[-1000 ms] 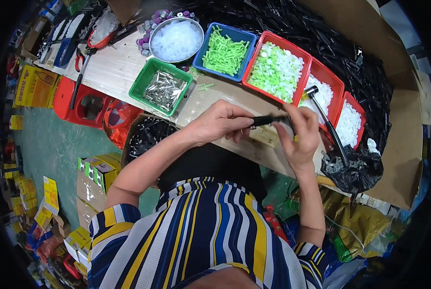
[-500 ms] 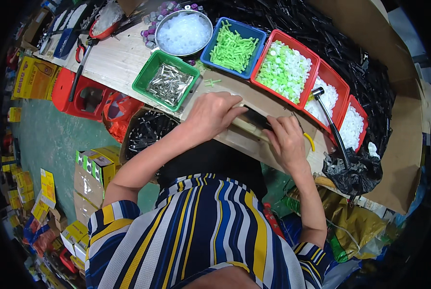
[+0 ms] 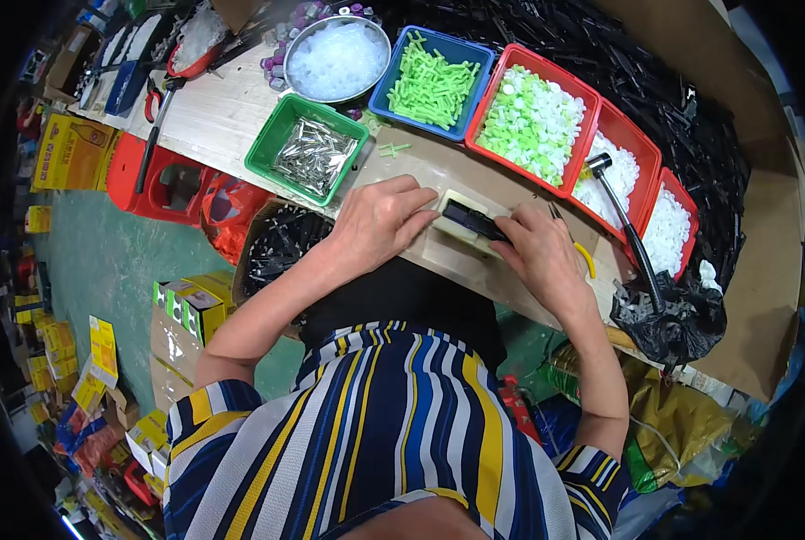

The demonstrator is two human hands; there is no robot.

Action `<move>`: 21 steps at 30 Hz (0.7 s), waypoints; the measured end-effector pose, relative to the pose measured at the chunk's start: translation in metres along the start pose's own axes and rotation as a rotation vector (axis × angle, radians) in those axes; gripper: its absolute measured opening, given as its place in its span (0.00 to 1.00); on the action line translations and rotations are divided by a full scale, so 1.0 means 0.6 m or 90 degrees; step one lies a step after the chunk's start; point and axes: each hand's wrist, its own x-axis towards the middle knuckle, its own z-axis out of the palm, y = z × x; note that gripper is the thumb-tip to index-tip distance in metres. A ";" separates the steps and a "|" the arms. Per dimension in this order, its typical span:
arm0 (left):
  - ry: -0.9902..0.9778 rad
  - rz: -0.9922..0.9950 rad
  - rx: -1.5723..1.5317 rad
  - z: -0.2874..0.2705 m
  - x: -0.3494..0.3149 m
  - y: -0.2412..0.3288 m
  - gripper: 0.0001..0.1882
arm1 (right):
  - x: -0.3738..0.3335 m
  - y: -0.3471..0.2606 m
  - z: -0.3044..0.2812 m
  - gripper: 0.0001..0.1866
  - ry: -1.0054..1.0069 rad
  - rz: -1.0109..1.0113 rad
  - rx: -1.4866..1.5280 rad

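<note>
Black plastic part [image 3: 471, 219] sat seated in the cream jig block [image 3: 456, 236], left hand [image 3: 380, 222] and right hand [image 3: 535, 255] pressing it steady against the tabletop [image 3: 213, 117].

You're wearing a short-sleeved striped shirt [image 3: 393, 432] with navy, white, yellow and blue bands running lengthwise down the front and slanting across both sleeves. Below it there's something plain black [image 3: 402, 301], maybe an apron or trousers. Forearms bare, no gloves, watch or rings showing.
</note>
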 end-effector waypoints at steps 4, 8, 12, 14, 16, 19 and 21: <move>0.002 -0.003 -0.025 -0.013 -0.002 -0.001 0.11 | 0.008 -0.005 -0.002 0.16 -0.032 -0.016 0.001; 0.074 -0.069 -0.120 -0.069 0.007 -0.029 0.10 | 0.015 -0.007 -0.022 0.18 0.002 -0.030 0.027; 0.299 -0.238 -0.188 -0.169 0.006 -0.118 0.11 | 0.083 -0.034 -0.044 0.13 0.111 -0.031 0.156; 0.316 -0.334 -0.220 -0.215 0.016 -0.177 0.13 | 0.140 -0.039 -0.045 0.09 0.171 -0.085 0.181; 0.282 -0.404 -0.257 -0.240 0.029 -0.224 0.13 | 0.213 -0.038 -0.053 0.08 0.202 -0.103 0.196; 0.186 -0.449 -0.235 -0.248 0.047 -0.271 0.12 | 0.338 -0.014 -0.046 0.09 0.227 -0.104 0.119; 0.132 -0.430 -0.223 -0.242 0.064 -0.291 0.13 | 0.402 -0.002 -0.036 0.10 0.235 -0.102 0.058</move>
